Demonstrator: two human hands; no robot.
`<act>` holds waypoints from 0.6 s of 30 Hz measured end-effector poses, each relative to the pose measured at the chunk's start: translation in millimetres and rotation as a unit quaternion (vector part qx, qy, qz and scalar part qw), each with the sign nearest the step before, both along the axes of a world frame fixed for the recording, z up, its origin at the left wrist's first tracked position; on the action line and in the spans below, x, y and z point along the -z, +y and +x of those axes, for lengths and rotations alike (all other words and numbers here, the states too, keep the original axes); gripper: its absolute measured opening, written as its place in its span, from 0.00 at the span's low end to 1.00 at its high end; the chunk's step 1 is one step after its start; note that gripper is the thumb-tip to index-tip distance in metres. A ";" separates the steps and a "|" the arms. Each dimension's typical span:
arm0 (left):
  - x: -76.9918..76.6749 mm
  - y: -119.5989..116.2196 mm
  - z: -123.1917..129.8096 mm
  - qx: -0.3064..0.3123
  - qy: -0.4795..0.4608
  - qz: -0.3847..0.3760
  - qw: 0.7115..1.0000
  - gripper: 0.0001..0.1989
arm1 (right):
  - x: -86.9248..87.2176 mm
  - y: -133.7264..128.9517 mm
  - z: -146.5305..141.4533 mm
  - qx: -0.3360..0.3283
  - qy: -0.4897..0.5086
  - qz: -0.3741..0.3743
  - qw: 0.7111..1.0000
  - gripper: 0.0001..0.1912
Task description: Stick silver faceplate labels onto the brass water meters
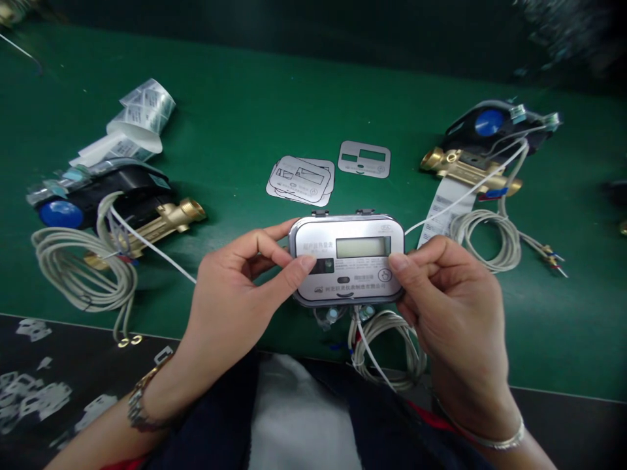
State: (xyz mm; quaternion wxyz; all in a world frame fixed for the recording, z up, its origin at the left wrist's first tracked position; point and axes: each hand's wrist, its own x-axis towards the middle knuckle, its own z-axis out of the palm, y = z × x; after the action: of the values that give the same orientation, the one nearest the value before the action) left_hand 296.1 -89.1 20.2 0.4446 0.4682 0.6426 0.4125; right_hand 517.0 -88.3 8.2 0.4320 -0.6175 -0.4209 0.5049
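Note:
Between my two hands is a meter display unit with a silver faceplate and a small grey screen. My left hand grips its left edge, thumb on the face beside a dark window. On the right edge my right hand has its thumb near the screen's corner, fingers curled behind. Beneath the unit hangs a coil of pale cable. Just beyond it lie a small stack of silver faceplate labels and one single faceplate label. What lies behind the unit is hidden.
At left sits a brass meter body with black housing and coiled cable; a curled label strip is behind it. Another brass meter stands at right over a printed strip. Label scraps litter the dark lower-left area.

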 end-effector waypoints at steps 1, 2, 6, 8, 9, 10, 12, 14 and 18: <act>0.1 -0.2 0.1 0.000 0.001 0.001 1.000 0.13 | 0.5 -0.4 0.2 -0.002 -0.003 0.007 1.000 0.15; 0.3 -0.4 0.1 0.002 0.001 0.004 1.000 0.13 | 0.9 -0.7 0.4 -0.005 -0.006 0.012 1.000 0.15; 0.9 -0.4 -0.5 0.013 -0.002 0.014 1.000 0.13 | 2.1 -0.5 1.2 -0.012 -0.031 0.030 0.999 0.14; 1.0 -0.2 -0.8 0.016 0.001 0.016 1.000 0.13 | 2.6 0.4 1.4 -0.015 -0.044 0.043 0.998 0.14; 0.9 0.0 -0.8 0.016 0.002 0.017 1.000 0.13 | 2.9 0.9 1.4 -0.016 -0.047 0.049 0.998 0.14; 0.9 0.1 -0.8 0.018 0.005 0.016 1.000 0.13 | 3.1 1.3 1.3 -0.017 -0.049 0.054 0.997 0.13; 0.8 0.3 -0.7 0.018 0.009 0.014 1.000 0.13 | 3.5 1.9 0.9 -0.018 -0.050 0.062 0.997 0.13; 0.8 0.4 -0.6 0.014 0.009 0.014 1.000 0.13 | 3.8 1.8 0.5 -0.017 -0.052 0.068 0.996 0.13; 1.2 0.5 -0.6 0.014 0.001 0.017 1.000 0.13 | 4.2 0.3 -0.1 -0.014 -0.064 0.073 0.995 0.13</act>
State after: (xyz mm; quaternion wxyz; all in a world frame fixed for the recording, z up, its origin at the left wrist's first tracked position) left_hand 295.5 -88.5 19.0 0.4420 0.4852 0.6290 0.4166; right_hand 516.9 -88.0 4.0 0.4415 -0.6093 -0.4916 0.4384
